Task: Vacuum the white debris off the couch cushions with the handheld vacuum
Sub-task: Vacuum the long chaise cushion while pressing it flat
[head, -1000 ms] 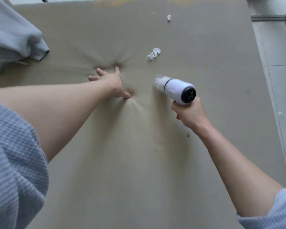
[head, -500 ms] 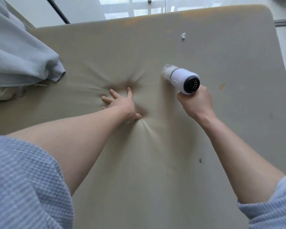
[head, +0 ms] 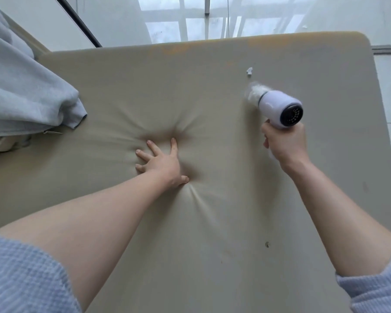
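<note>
Right hand (head: 284, 143) fingers wrapped around handheld vacuum (head: 278, 107) grip, nozzle just short of white debris (head: 249, 71), left hand (head: 160, 163) fingers splayed wide, pressed into couch cushion (head: 212, 222)

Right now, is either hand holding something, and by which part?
The right hand holds the handheld vacuum by its handle, below the white body. The left hand holds nothing; it presses flat on the cushion.

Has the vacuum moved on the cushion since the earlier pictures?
Yes. The vacuum went away from the pressing left hand, toward the cushion's far edge, close to the last white scrap.
</note>
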Demonstrator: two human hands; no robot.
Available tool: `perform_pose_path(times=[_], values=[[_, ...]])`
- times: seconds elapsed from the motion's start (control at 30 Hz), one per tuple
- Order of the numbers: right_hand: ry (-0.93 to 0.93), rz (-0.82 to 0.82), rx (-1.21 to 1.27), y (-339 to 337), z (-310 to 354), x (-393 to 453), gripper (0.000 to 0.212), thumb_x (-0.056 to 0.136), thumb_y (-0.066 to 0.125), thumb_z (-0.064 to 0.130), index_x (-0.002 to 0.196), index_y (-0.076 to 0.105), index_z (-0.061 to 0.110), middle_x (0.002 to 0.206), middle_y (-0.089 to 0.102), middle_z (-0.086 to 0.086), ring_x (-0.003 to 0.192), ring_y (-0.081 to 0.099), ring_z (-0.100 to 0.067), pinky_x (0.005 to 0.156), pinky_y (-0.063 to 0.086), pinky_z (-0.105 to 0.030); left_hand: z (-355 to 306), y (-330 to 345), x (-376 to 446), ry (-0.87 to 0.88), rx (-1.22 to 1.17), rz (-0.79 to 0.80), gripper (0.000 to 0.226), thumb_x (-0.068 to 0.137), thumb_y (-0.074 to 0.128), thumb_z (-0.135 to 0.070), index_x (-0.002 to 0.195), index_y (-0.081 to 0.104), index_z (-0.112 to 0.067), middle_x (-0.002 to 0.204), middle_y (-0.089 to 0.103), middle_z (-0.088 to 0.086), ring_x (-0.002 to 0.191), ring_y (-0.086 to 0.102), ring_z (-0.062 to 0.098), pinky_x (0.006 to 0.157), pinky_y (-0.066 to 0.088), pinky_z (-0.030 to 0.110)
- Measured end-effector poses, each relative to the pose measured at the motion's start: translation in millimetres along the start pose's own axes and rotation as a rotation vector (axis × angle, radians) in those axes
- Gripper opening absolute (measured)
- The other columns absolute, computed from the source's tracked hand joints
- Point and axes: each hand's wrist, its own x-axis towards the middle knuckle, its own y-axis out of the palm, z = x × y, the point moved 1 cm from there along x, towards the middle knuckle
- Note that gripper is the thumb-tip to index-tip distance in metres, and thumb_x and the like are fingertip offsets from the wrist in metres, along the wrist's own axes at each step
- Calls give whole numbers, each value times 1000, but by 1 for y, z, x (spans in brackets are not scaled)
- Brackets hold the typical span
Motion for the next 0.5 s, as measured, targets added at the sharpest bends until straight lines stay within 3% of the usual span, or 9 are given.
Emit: perform_pose_path(times=[0.37,0.5], values=[[-31,79,25,18,40,56,6,65,60,19,61,56,17,55,53,-5,44,54,-21,49,43,-33,0,4,10,-7,34,-3,121,78,69,-68,155,-19,-38,160,-21,30,144,-4,64,110,26,68],[-121,234,-192,18,37,47,12,67,58,25,63,58,13,69,66,-16,64,68,-33,56,53,-43,1,5,11,-4,46,-8,121,77,67,-71,155,-20,-38,160,-20,30,144,-3,64,109,27,67]])
